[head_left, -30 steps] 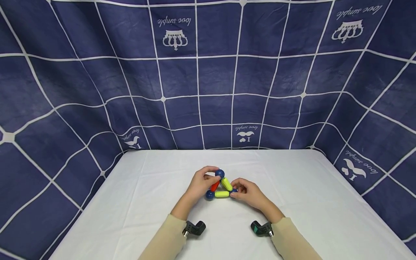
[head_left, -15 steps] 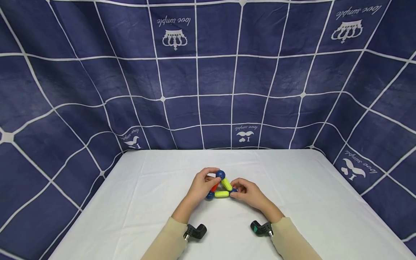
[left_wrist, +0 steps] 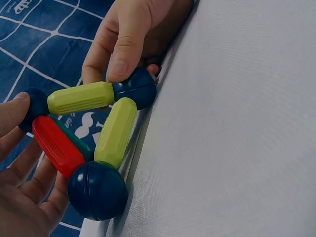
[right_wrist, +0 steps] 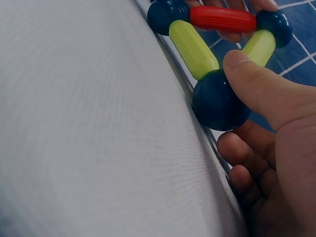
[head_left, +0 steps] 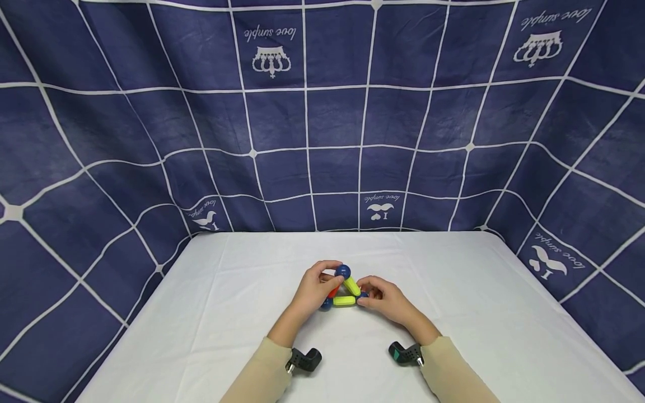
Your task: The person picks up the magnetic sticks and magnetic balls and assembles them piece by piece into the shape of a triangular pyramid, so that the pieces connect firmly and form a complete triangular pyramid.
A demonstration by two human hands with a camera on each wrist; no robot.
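A magnetic-stick triangle stands over the white table, with blue balls at its corners. Two yellow-green rods (left_wrist: 116, 132) and a red rod (left_wrist: 58, 145) join the balls, and part of a teal rod (left_wrist: 74, 136) shows behind the red one. My left hand (head_left: 309, 290) pinches the top ball (head_left: 343, 272) between thumb and fingers. At the right corner, my right hand (head_left: 385, 300) grips another ball (right_wrist: 220, 100), its thumb pressed on top. The near left ball (left_wrist: 98, 190) is free of both hands. In the head view my left hand partly hides the red rod.
A white cloth covers the table (head_left: 211, 313) on all sides of the hands. Behind it hangs a dark blue curtain (head_left: 332, 117) with white grid lines. Black wrist devices (head_left: 305, 360) sit at both sleeve cuffs.
My left hand has shifted slightly right with the top ball, covering more of the red rod. The near left ball has moved very slightly. My right hand keeps its place.
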